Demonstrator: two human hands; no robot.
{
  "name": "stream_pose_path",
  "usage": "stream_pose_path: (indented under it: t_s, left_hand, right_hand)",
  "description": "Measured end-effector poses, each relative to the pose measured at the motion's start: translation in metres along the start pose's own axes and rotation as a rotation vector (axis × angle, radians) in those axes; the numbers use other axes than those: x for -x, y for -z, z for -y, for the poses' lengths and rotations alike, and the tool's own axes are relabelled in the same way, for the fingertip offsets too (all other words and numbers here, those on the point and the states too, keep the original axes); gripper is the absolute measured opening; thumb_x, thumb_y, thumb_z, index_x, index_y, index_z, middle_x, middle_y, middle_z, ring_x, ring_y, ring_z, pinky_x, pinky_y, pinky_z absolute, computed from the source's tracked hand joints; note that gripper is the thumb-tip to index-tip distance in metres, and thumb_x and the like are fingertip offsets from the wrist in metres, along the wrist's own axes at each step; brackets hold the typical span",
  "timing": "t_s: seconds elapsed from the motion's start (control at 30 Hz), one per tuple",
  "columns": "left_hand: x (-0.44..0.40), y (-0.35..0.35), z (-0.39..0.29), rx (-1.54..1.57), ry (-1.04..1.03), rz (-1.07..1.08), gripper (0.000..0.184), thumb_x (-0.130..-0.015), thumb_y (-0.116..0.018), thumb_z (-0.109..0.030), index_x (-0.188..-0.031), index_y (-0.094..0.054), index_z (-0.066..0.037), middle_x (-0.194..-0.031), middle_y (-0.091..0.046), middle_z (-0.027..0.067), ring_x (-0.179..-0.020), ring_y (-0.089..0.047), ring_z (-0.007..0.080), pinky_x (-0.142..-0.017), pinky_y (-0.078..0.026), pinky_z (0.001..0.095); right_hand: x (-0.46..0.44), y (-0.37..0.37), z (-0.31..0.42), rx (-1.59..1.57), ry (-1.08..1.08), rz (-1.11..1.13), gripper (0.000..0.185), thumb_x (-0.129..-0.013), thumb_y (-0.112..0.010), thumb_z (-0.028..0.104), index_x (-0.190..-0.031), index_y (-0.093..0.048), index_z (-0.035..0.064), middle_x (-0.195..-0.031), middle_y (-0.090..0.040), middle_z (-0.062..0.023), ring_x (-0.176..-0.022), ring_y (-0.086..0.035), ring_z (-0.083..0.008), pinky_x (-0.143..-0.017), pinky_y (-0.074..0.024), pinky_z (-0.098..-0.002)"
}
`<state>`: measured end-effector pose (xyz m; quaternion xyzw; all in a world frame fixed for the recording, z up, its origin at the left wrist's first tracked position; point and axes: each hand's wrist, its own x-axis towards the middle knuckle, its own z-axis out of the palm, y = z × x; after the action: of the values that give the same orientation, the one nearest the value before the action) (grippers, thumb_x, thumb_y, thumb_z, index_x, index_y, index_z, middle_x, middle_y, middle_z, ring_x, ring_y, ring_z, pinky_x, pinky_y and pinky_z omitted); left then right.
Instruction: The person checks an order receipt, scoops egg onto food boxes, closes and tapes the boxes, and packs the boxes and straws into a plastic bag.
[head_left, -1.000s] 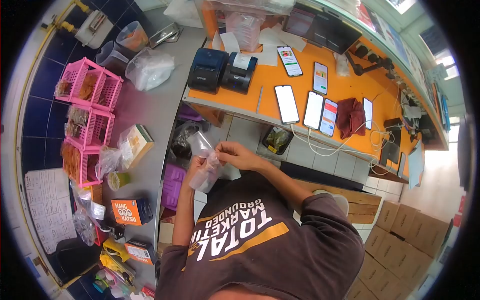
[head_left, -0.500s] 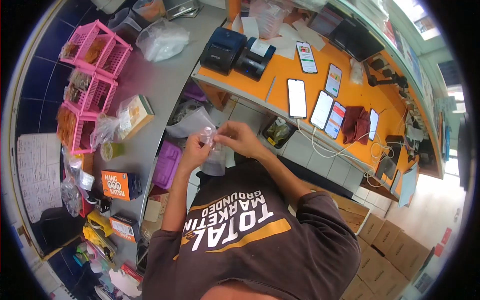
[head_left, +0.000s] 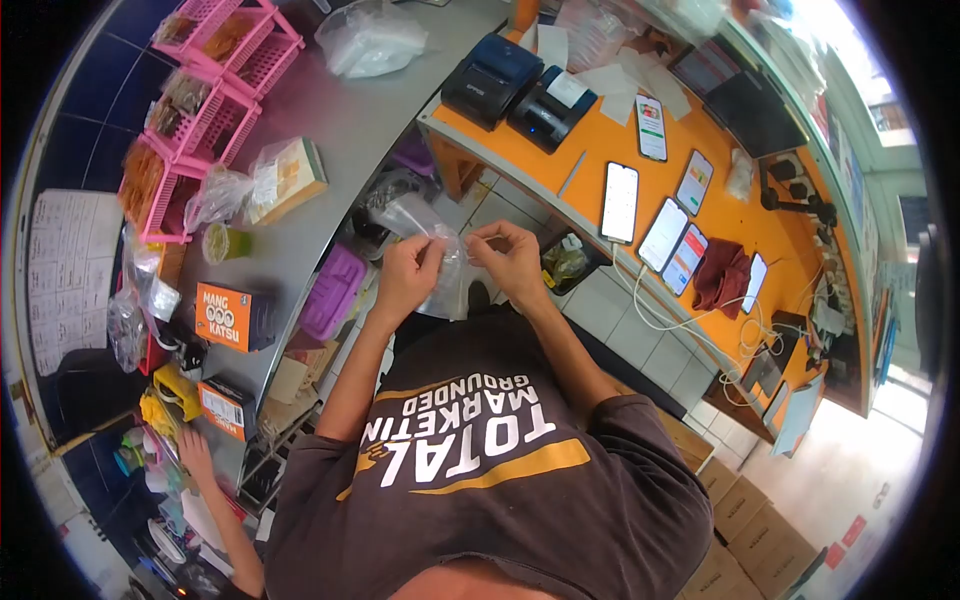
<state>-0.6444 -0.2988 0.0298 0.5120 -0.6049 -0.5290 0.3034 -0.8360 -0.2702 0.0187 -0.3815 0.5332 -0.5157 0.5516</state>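
Note:
A clear plastic bag (head_left: 450, 285) hangs in front of my chest, between the counter and the orange desk. My left hand (head_left: 408, 272) pinches it near the upper middle, thumb against fingers. At the bag's right edge, my right hand (head_left: 508, 262) is closed in a pinch, with thumb and forefinger on the plastic. Both hands are in mid-air, a small gap apart. Part of the bag lies hidden behind my left fingers.
The steel counter (head_left: 300, 190) on the left bears pink baskets (head_left: 215, 120), a green drink cup (head_left: 225, 243) and an orange box (head_left: 228, 315). Phones, including a white-screened phone (head_left: 620, 203), and black printers (head_left: 492, 82) occupy the orange desk (head_left: 520, 170). Another person's hand (head_left: 195, 458) reaches in at lower left.
My right hand has moved apart from my left, toward the bag's right edge. The view has shifted, and another person's arm has appeared at lower left.

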Motion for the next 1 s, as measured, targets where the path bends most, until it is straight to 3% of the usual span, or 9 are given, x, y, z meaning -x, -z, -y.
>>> stream_pose_path:
  t_s: [0.17,0.23,0.3,0.57,0.63,0.77,0.83,0.9,1.0]
  left_hand:
    - [0.011,-0.003,-0.004,-0.181,-0.142,-0.058,0.026,-0.098,-0.065,-0.016,-0.078,-0.068,0.001,-0.060,-0.059,-0.0019,-0.052,-0.049,0.0061,-0.049,-0.037,0.0254]
    - [0.012,-0.003,-0.002,0.061,-0.047,0.041,0.021,-0.097,-0.067,-0.012,-0.078,-0.066,-0.002,-0.064,-0.060,-0.0041,-0.055,-0.050,0.0044,-0.050,-0.037,0.0246]
    - [0.015,-0.001,-0.001,0.146,-0.011,0.036,0.019,-0.096,-0.067,-0.010,-0.078,-0.065,-0.003,-0.066,-0.060,-0.0046,-0.057,-0.051,0.0038,-0.051,-0.037,0.0237]
    - [0.024,-0.005,0.022,0.422,0.078,-0.124,0.013,-0.093,-0.068,-0.003,-0.085,-0.058,-0.004,-0.076,-0.063,-0.0013,-0.066,-0.057,0.0050,-0.059,-0.046,0.0237]
    - [0.027,-0.003,0.028,0.401,0.058,0.002,0.011,-0.092,-0.068,-0.001,-0.089,-0.058,-0.004,-0.081,-0.065,0.0013,-0.071,-0.060,0.0067,-0.061,-0.049,0.0250]
    - [0.035,-0.010,0.038,0.389,0.124,-0.037,0.009,-0.095,-0.067,-0.008,-0.091,-0.060,-0.008,-0.085,-0.064,-0.0002,-0.074,-0.059,0.0061,-0.062,-0.049,0.0234]
    - [0.040,-0.010,0.023,0.568,0.467,-0.104,0.007,-0.098,-0.066,-0.011,-0.094,-0.062,-0.007,-0.086,-0.065,0.0002,-0.073,-0.059,0.0053,-0.060,-0.047,0.0221]
    - [0.046,-0.005,0.030,0.532,0.438,-0.089,0.008,-0.098,-0.065,-0.013,-0.095,-0.064,-0.006,-0.083,-0.065,0.0003,-0.071,-0.058,0.0050,-0.059,-0.045,0.0220]
    - [0.050,-0.002,0.049,0.459,0.362,-0.086,0.009,-0.100,-0.064,-0.014,-0.097,-0.065,-0.005,-0.078,-0.064,-0.0002,-0.066,-0.056,0.0047,-0.056,-0.043,0.0219]
  right_hand:
    - [0.004,-0.006,0.003,0.003,0.062,0.093,0.017,-0.092,-0.075,0.013,-0.097,-0.072,-0.0027,-0.084,-0.073,-0.0063,-0.077,-0.069,-0.0117,-0.067,-0.0570,-0.0261]
    - [0.005,-0.007,0.000,0.088,0.146,0.155,0.017,-0.093,-0.074,0.014,-0.099,-0.071,-0.0023,-0.084,-0.072,-0.0061,-0.076,-0.068,-0.0114,-0.067,-0.0579,-0.0260]
    - [0.002,-0.006,-0.011,0.046,-0.046,0.174,0.020,-0.093,-0.074,0.015,-0.101,-0.071,-0.0024,-0.085,-0.072,-0.0060,-0.075,-0.068,-0.0108,-0.067,-0.0587,-0.0264]
    - [0.008,-0.021,-0.005,-0.072,-0.265,0.137,0.020,-0.095,-0.073,0.016,-0.100,-0.070,-0.0028,-0.086,-0.072,-0.0060,-0.076,-0.068,-0.0110,-0.067,-0.0590,-0.0268]
    - [0.010,-0.023,-0.006,-0.039,-0.313,0.162,0.019,-0.095,-0.073,0.016,-0.099,-0.070,-0.0026,-0.086,-0.072,-0.0058,-0.076,-0.068,-0.0110,-0.066,-0.0591,-0.0270]
    - [0.006,-0.020,-0.044,-0.034,-0.251,0.252,0.018,-0.096,-0.072,0.015,-0.099,-0.069,-0.0023,-0.086,-0.071,-0.0050,-0.077,-0.067,-0.0104,-0.068,-0.0573,-0.0264]
    - [0.007,-0.020,-0.047,-0.044,-0.207,0.270,0.017,-0.096,-0.071,0.015,-0.099,-0.069,-0.0022,-0.085,-0.071,-0.0045,-0.077,-0.067,-0.0100,-0.069,-0.0565,-0.0263]
    - [0.008,-0.019,-0.046,0.171,-0.136,0.326,0.020,-0.097,-0.070,0.016,-0.099,-0.070,-0.0041,-0.088,-0.071,-0.0051,-0.078,-0.066,-0.0100,-0.073,-0.0557,-0.0263]
    - [0.012,-0.022,-0.044,0.160,-0.169,0.356,0.019,-0.098,-0.068,0.015,-0.097,-0.068,-0.0036,-0.086,-0.070,-0.0042,-0.077,-0.065,-0.0091,-0.071,-0.0537,-0.0255]
